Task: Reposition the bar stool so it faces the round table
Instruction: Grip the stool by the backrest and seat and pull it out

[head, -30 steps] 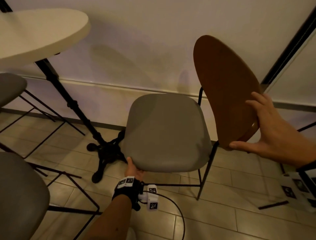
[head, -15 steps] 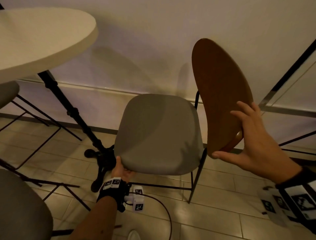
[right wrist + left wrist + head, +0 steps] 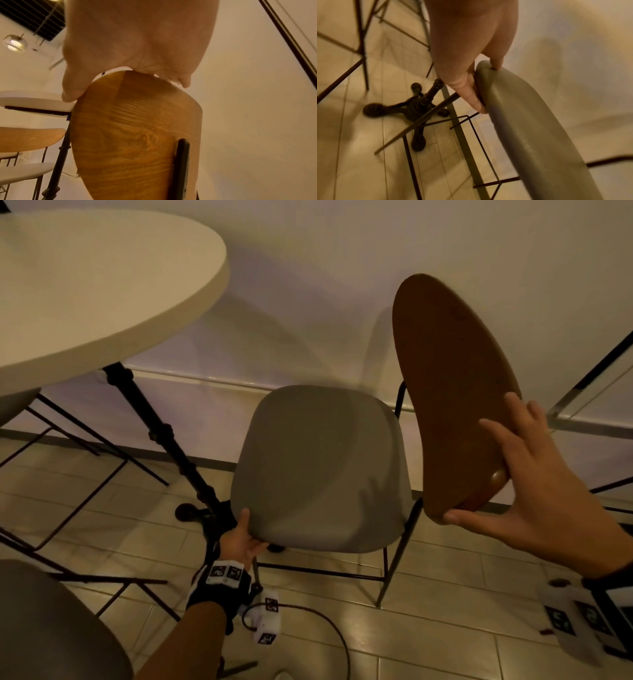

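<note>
While the left hand (image 3: 241, 542) grips the bar stool's grey seat (image 3: 322, 470) edge, the right hand (image 3: 534, 501) clasps its wooden backrest (image 3: 448, 378) beside the round table (image 3: 96, 292).

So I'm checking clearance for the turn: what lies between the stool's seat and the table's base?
Only bare floor tiles and the stool's own thin legs, between seat and base, in the left wrist view.

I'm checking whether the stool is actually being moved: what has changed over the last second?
The bar stool now sits closer to the round table and its black base; the head camera moved too, so how far is uncertain. Nothing was grasped or released: the left hand still grips the seat's front corner, and the right hand still holds the wooden backrest.
</note>
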